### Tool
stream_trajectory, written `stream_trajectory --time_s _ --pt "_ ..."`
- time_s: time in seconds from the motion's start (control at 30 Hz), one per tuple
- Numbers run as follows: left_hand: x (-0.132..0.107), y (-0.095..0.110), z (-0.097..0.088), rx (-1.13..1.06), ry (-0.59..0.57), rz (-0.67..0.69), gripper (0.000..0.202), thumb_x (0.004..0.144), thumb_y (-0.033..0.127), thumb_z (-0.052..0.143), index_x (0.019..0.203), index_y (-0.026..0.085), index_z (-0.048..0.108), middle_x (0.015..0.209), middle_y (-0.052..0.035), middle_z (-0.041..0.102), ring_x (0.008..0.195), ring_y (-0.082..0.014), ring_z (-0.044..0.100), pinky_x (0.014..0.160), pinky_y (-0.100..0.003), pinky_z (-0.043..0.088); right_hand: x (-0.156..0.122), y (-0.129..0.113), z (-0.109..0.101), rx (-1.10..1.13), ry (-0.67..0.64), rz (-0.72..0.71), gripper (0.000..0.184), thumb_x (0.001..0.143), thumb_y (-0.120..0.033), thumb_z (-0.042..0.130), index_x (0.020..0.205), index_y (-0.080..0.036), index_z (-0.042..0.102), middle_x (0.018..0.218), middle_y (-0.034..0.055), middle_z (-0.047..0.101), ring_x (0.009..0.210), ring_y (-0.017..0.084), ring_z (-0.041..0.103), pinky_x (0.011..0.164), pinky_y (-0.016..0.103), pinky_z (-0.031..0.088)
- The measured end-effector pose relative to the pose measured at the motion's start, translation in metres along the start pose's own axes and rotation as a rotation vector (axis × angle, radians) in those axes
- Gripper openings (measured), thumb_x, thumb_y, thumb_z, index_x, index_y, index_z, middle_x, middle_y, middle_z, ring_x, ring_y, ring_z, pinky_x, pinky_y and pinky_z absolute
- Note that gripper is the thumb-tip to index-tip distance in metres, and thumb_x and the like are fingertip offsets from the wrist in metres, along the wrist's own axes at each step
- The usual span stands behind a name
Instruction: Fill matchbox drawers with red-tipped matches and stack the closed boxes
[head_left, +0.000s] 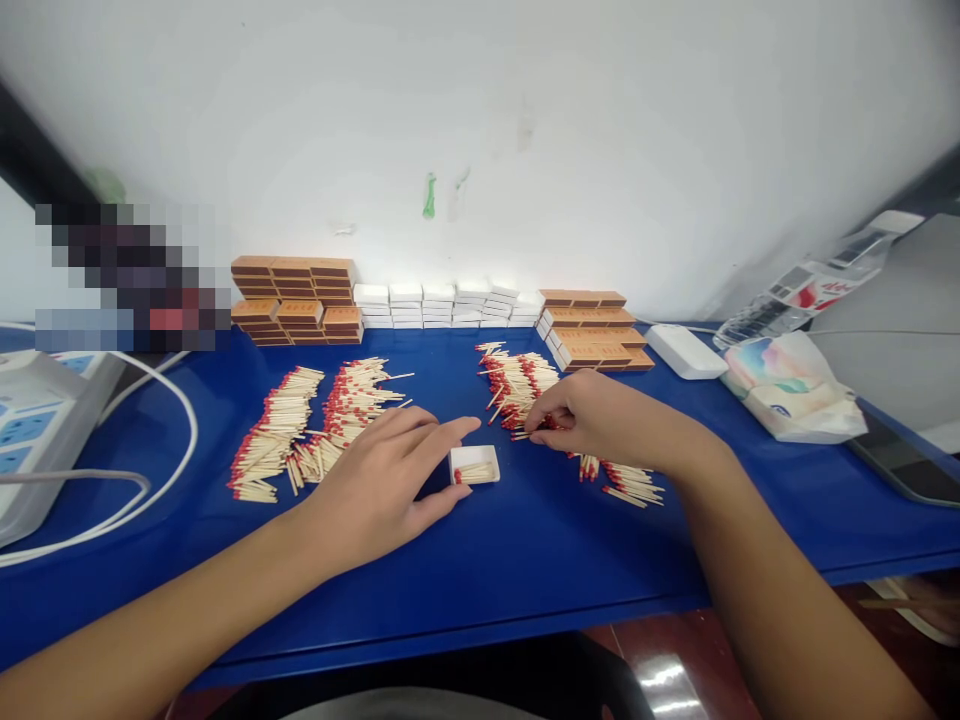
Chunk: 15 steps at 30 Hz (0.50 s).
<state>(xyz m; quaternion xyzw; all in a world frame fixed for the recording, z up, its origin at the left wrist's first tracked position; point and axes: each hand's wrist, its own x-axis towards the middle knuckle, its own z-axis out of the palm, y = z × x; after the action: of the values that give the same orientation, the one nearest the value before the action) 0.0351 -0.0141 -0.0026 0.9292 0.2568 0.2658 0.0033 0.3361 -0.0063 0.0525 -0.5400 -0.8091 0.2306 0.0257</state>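
Note:
A small white matchbox tray (475,465) lies on the blue table (525,560) with a few red-tipped matches inside. My left hand (382,480) rests beside it, index finger and thumb spread around the tray's left end, touching it. My right hand (585,415) is curled over a heap of red-tipped matches (517,385), fingertips pinched on a few of them. More matches (626,485) lie under and behind my right wrist.
Two more match heaps (311,425) lie at left. Along the wall stand brown matchbox sleeves (292,300), white inner trays (442,305) and more brown sleeves (592,335). A power strip (34,420) with white cables sits far left; a tissue pack (795,385) and phone (900,460) at right.

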Motion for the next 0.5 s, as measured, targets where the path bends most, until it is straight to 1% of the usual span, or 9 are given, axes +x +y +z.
stream_trajectory --time_s 0.13,0.33,0.43,0.5 --pt "0.001 0.000 0.000 0.007 0.002 -0.001 0.053 0.105 0.034 0.072 0.152 0.019 0.053 0.115 -0.0092 0.080 0.115 -0.0294 0.072 0.099 -0.046 0.060 0.001 0.004 0.004 -0.032 0.010 -0.012 0.019 0.095 -0.032 0.067 0.087 -0.022 0.081 0.076 0.0024 0.074 0.063 0.017 0.059 0.062 0.033 0.039" --pt "0.000 -0.001 0.000 0.004 -0.014 -0.007 0.054 0.105 0.035 0.072 0.153 0.020 0.053 0.117 -0.0093 0.080 0.116 -0.0290 0.072 0.101 -0.046 0.059 0.001 0.005 0.006 -0.014 -0.002 0.011 0.015 0.093 -0.030 0.066 0.085 -0.022 0.078 0.071 -0.0003 0.069 0.061 0.015 0.056 0.059 0.033 0.037" --pt "0.000 -0.001 0.000 0.006 -0.023 -0.015 0.054 0.106 0.036 0.071 0.154 0.021 0.052 0.118 -0.0091 0.080 0.116 -0.0288 0.072 0.101 -0.045 0.059 0.001 -0.001 0.006 0.046 0.019 -0.034 0.017 0.095 -0.032 0.067 0.088 -0.021 0.078 0.074 0.0000 0.068 0.063 0.015 0.055 0.060 0.032 0.036" --pt "0.000 -0.001 0.001 0.009 -0.021 -0.020 0.054 0.106 0.037 0.071 0.154 0.021 0.052 0.117 -0.0088 0.080 0.115 -0.0286 0.071 0.100 -0.045 0.059 0.001 -0.008 0.006 0.090 0.062 -0.079 0.018 0.096 -0.034 0.068 0.090 -0.021 0.079 0.071 -0.0018 0.062 0.062 0.014 0.051 0.061 0.031 0.034"
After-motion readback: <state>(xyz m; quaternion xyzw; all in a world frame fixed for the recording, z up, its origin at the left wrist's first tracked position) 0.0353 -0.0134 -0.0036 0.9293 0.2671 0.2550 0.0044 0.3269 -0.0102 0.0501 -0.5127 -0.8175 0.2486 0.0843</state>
